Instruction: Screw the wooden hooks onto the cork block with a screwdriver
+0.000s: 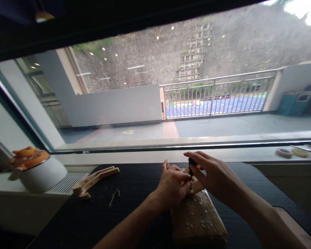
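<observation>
A wide window (150, 149) spans the view, and below it stands the dark table (80, 221). On the table's near part lies a brown block (200, 218), its surface shiny (perhaps from a clear wrap). Left of the table sits a pale pot (43, 175) with an orange top.

The two hands meet at the block's far end. The right hand (208, 169) grips a black-handled tool (191, 166), held nearly upright, fingers curled about its handle. The left hand (171, 185) is bent low beside it, its fingertips gathered at the tool's lower end and apparently steadying the work; exactly what they pinch I cannot tell.

A second wooden frame (93, 179) rests on the table to the left, touched by neither hand. The wooden part (197, 187) being worked lies under the hands, at the far end of the block, mostly hidden.

The step in hand looks like turning a fastener into or out of that part; the next move calls for a straight tool and a firm left hand. Smallest of all, some thin metal bits (115, 195) lie between frame and block.
</observation>
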